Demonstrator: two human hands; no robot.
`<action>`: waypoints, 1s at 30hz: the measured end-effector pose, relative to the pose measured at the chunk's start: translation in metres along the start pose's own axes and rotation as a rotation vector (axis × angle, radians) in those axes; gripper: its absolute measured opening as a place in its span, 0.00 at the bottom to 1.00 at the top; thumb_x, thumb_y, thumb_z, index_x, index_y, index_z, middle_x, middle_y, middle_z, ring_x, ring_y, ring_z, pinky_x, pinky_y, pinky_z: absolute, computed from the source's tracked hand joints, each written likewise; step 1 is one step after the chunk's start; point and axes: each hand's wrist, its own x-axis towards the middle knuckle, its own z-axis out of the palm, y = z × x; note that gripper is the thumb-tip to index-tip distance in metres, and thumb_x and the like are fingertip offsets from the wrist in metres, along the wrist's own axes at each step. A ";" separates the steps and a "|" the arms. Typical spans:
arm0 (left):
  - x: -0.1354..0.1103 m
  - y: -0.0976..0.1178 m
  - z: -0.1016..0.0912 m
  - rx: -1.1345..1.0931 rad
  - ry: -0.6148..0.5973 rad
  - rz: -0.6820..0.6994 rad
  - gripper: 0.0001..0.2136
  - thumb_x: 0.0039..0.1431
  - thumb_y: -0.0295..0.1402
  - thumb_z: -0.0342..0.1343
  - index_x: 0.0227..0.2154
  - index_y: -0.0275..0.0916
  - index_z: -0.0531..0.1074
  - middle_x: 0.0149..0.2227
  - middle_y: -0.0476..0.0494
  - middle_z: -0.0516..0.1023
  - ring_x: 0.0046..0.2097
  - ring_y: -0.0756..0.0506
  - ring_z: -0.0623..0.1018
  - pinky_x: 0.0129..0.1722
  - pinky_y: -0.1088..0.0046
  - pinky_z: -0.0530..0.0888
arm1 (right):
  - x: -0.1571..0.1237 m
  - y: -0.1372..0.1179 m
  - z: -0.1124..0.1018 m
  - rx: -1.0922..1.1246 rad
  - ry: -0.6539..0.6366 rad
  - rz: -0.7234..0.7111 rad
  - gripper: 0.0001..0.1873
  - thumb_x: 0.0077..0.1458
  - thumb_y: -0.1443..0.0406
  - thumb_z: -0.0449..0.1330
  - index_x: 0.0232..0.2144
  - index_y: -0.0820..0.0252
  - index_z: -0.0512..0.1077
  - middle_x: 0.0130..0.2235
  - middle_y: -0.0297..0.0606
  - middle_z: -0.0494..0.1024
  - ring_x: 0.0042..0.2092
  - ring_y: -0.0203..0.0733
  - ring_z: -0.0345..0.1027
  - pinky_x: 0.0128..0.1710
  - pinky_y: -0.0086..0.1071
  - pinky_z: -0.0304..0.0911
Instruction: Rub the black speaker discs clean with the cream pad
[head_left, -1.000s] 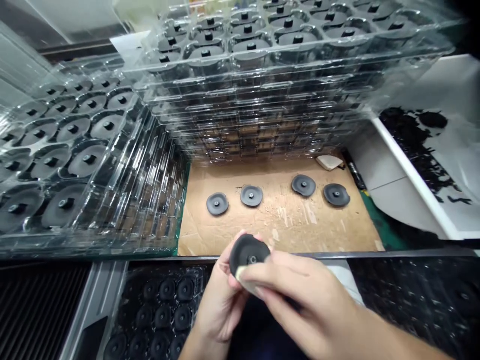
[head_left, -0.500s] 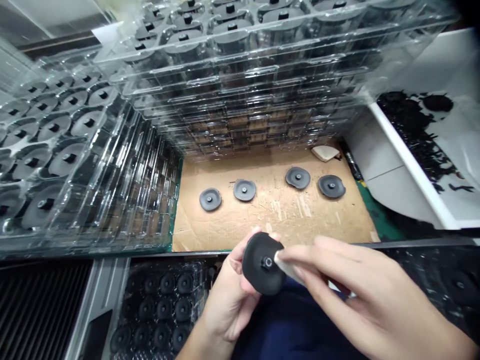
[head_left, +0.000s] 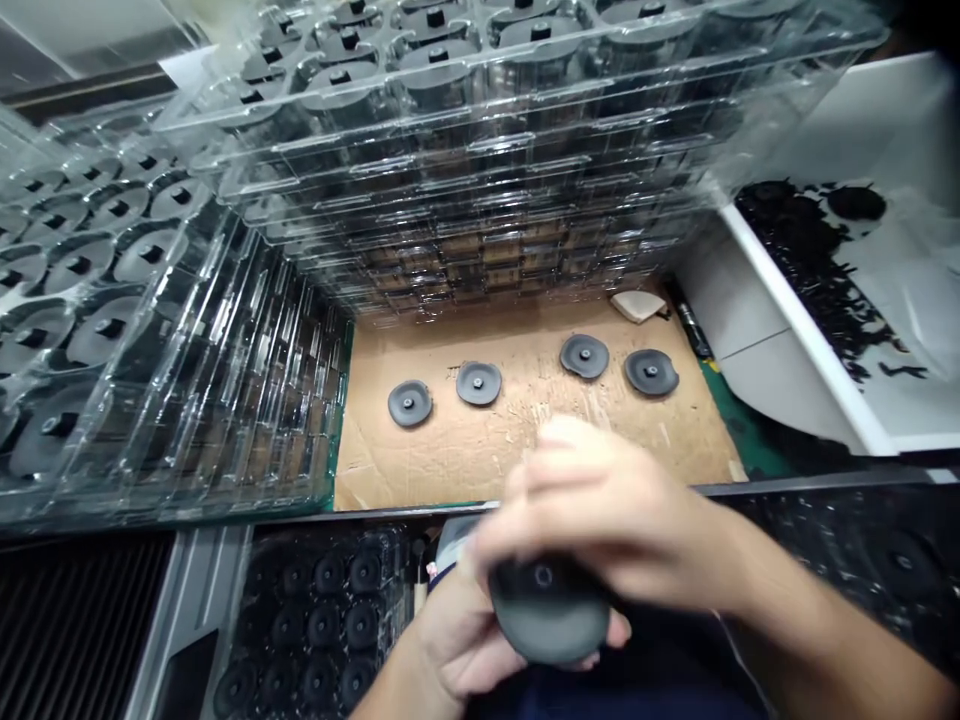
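A round black rubber-like disc (head_left: 553,625) with a small hub tilts in my left hand (head_left: 457,635), whose fingers wrap around its left side and underside. Across its upper part lies my right hand (head_left: 600,500), fingers curled and smeared by motion; whatever they hold is hidden. On the cardboard sheet (head_left: 420,465) ahead, similar discs lie hub up: one disc at the far left (head_left: 409,403), a second disc (head_left: 478,383) beside it, and two more discs, one (head_left: 584,356) next to the other (head_left: 651,372), to the right.
Stacked clear plastic trays (head_left: 480,150) full of discs rise behind the cardboard, with another tray stack (head_left: 225,330) at left. A white bin (head_left: 817,330) with black scraps stands right. A folded white piece (head_left: 637,305) and a black pen-like item (head_left: 691,325) lie near it. Below left sits a disc-filled tray (head_left: 322,625).
My right hand has swung left and over the disc; the small white piece in its fingers no longer shows. The disc has dropped lower and tipped. The view has shifted slightly.
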 end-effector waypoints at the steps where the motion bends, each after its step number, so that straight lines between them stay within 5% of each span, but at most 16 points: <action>1: 0.001 0.004 -0.001 -0.025 -0.098 -0.073 0.14 0.38 0.33 0.68 0.30 0.30 0.79 0.27 0.39 0.81 0.26 0.40 0.81 0.21 0.72 0.75 | -0.003 0.009 0.000 -0.009 0.060 0.110 0.11 0.60 0.69 0.54 0.40 0.58 0.75 0.34 0.32 0.78 0.32 0.34 0.65 0.34 0.30 0.60; 5: 0.004 0.018 -0.008 -0.179 -0.402 -0.139 0.19 0.39 0.37 0.69 0.38 0.43 0.78 0.38 0.43 0.82 0.36 0.42 0.82 0.28 0.77 0.78 | -0.027 0.058 0.018 -0.094 0.126 0.530 0.10 0.57 0.67 0.57 0.41 0.53 0.75 0.37 0.32 0.79 0.34 0.35 0.70 0.32 0.28 0.65; 9: 0.005 0.019 -0.019 -0.186 -0.390 -0.065 0.18 0.42 0.39 0.67 0.39 0.41 0.78 0.41 0.44 0.81 0.41 0.42 0.80 0.34 0.75 0.78 | -0.060 0.088 0.067 -0.188 0.200 0.592 0.15 0.59 0.67 0.51 0.47 0.56 0.72 0.42 0.42 0.75 0.42 0.43 0.71 0.40 0.38 0.69; 13: 0.007 0.022 -0.026 -0.182 -0.317 0.004 0.19 0.42 0.40 0.66 0.40 0.42 0.77 0.44 0.43 0.80 0.44 0.40 0.80 0.40 0.71 0.77 | -0.078 0.088 0.105 -0.284 0.293 0.619 0.18 0.59 0.66 0.50 0.51 0.55 0.69 0.52 0.47 0.67 0.51 0.49 0.65 0.48 0.46 0.65; 21: 0.008 0.027 -0.032 -0.209 -0.190 0.151 0.19 0.43 0.38 0.65 0.41 0.41 0.77 0.44 0.43 0.80 0.46 0.40 0.79 0.47 0.69 0.74 | -0.054 0.098 0.082 -0.305 0.346 0.621 0.17 0.60 0.64 0.50 0.50 0.61 0.68 0.43 0.47 0.75 0.44 0.48 0.70 0.44 0.44 0.67; 30: 0.013 0.026 -0.041 -0.201 -0.049 0.287 0.27 0.45 0.33 0.66 0.51 0.41 0.69 0.48 0.40 0.77 0.51 0.40 0.74 0.57 0.60 0.65 | -0.044 0.060 0.090 -0.160 0.276 0.564 0.12 0.60 0.63 0.51 0.40 0.57 0.74 0.34 0.40 0.80 0.36 0.43 0.73 0.36 0.36 0.69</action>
